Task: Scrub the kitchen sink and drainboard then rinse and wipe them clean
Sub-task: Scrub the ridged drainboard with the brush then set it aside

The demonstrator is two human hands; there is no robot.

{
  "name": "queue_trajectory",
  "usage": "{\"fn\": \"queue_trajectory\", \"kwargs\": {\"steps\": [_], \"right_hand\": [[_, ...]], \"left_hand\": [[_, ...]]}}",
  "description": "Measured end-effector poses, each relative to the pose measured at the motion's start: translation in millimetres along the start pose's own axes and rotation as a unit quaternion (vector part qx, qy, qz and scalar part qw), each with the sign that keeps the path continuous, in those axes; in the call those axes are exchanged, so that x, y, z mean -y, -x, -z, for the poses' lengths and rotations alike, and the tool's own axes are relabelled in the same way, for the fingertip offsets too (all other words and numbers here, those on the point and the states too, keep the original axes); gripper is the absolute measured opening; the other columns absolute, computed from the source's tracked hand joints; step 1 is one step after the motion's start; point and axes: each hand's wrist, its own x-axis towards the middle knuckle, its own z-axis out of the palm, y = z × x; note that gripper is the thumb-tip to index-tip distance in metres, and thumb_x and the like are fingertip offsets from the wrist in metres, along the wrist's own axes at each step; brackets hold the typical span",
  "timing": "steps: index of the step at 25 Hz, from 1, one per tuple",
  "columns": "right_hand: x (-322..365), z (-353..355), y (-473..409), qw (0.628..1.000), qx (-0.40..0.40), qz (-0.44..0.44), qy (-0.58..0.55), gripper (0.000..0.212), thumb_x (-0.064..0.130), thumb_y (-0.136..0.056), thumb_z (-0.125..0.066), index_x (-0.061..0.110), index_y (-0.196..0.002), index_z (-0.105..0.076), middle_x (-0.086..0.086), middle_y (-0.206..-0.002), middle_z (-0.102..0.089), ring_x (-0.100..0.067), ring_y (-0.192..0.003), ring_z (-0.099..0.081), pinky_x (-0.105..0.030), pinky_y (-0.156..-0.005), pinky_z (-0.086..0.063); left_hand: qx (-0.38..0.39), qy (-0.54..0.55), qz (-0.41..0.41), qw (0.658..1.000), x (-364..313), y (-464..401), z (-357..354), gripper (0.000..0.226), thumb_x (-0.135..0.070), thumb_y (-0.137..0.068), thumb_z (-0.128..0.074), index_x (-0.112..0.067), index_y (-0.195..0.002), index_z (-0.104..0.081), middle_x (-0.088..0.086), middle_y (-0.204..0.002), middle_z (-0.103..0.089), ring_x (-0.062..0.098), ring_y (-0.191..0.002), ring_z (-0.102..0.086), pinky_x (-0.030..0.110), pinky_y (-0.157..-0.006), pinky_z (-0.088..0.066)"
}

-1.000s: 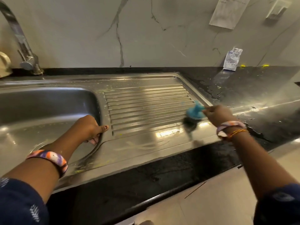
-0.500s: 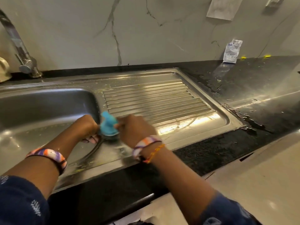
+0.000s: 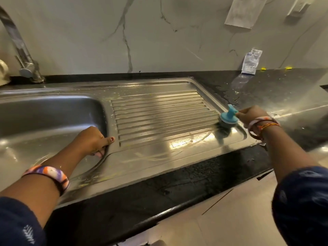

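Note:
A steel sink basin (image 3: pixel 44 118) lies at the left, with a ribbed drainboard (image 3: pixel 159 112) to its right, streaked with soapy residue. My right hand (image 3: pixel 252 115) grips a scrubber with a blue handle (image 3: pixel 229 116) and a dark scouring pad, pressed onto the drainboard's right end. My left hand (image 3: pixel 94 141) grips the basin's right rim, thumb lying on the steel and fingers curled over the edge into the basin.
A chrome tap (image 3: pixel 21 50) rises at the back left beside a pale object (image 3: pixel 3 71). The black counter (image 3: pixel 284 89) to the right is wet. A small white sachet (image 3: pixel 251 62) leans on the marble wall, under a paper sheet (image 3: pixel 245 11).
My right hand swept the scrubber from the drainboard's right end to beside my left hand, then back to the right end. My left hand stayed on the rim.

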Motion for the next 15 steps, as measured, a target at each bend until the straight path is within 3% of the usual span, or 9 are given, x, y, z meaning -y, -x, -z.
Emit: {"fn": "queue_trajectory", "kwargs": {"steps": [2, 4, 6, 8, 10, 12, 15], "right_hand": [[19, -12, 11, 0.999, 0.019, 0.026, 0.009, 0.037, 0.025, -0.096, -0.049, 0.001, -0.122, -0.060, -0.020, -0.114, -0.062, -0.027, -0.090, -0.053, -0.036, -0.081, -0.043], [58, -39, 44, 0.989, 0.061, 0.135, 0.004, 0.035, 0.023, -0.097, -0.047, 0.001, -0.120, -0.061, -0.020, -0.114, -0.063, -0.026, -0.093, -0.056, -0.035, -0.083, -0.043], [106, -75, 88, 0.957, 0.112, 0.266, -0.011, 0.033, 0.026, -0.096, -0.048, 0.009, -0.119, -0.064, -0.017, -0.114, -0.066, -0.026, -0.100, -0.061, -0.034, -0.086, -0.046], [144, -98, 117, 0.931, 0.138, 0.336, -0.014, 0.032, 0.032, -0.094, -0.050, 0.022, -0.121, -0.063, -0.012, -0.116, -0.066, -0.029, -0.107, -0.060, -0.035, -0.089, -0.049], [151, -96, 109, 0.930, 0.131, 0.342, 0.007, 0.032, 0.035, -0.093, -0.050, 0.027, -0.122, -0.062, -0.010, -0.118, -0.065, -0.029, -0.110, -0.060, -0.036, -0.090, -0.049], [128, -78, 72, 0.942, 0.114, 0.313, 0.033, 0.033, 0.034, -0.094, -0.049, 0.021, -0.121, -0.063, -0.012, -0.118, -0.065, -0.029, -0.110, -0.060, -0.035, -0.090, -0.048], [57, -33, 2, 0.980, 0.058, 0.167, 0.092, 0.037, 0.033, -0.095, -0.049, 0.009, -0.120, -0.063, -0.013, -0.108, -0.065, -0.023, -0.090, -0.059, -0.027, -0.074, -0.043]], "left_hand": [[0.010, -0.003, 0.002, 1.000, -2, -2, 2, 0.047, -0.032, -0.092, -0.056, -0.002, -0.056, -0.058, -0.001, -0.031, -0.054, 0.004, -0.025, -0.051, 0.021, -0.046, -0.039], [0.046, -0.005, 0.027, 0.999, -6, -5, 6, 0.046, -0.034, -0.093, -0.053, -0.002, -0.060, -0.057, 0.001, -0.037, -0.059, 0.007, -0.030, -0.056, 0.020, -0.047, -0.039], [0.097, -0.027, 0.066, 0.993, -11, -7, 11, 0.047, -0.037, -0.095, -0.049, -0.003, -0.065, -0.058, 0.005, -0.053, -0.066, 0.010, -0.041, -0.060, 0.020, -0.049, -0.040], [0.121, -0.040, 0.083, 0.988, -14, -10, 14, 0.045, -0.037, -0.095, -0.050, -0.002, -0.069, -0.059, 0.007, -0.059, -0.068, 0.013, -0.048, -0.063, 0.020, -0.048, -0.042], [0.122, -0.030, 0.082, 0.989, -14, -13, 15, 0.042, -0.035, -0.094, -0.053, -0.002, -0.069, -0.059, 0.004, -0.049, -0.066, 0.012, -0.041, -0.063, 0.019, -0.045, -0.043], [0.124, -0.032, 0.092, 0.988, -15, -18, 14, 0.043, -0.036, -0.094, -0.052, -0.003, -0.067, -0.057, 0.003, -0.044, -0.064, 0.010, -0.035, -0.060, 0.017, -0.044, -0.040], [0.160, -0.054, 0.137, 0.976, -20, -25, 14, 0.045, -0.041, -0.095, -0.047, -0.008, -0.066, -0.053, -0.001, -0.043, -0.063, 0.007, -0.033, -0.058, 0.018, -0.048, -0.038]]}}
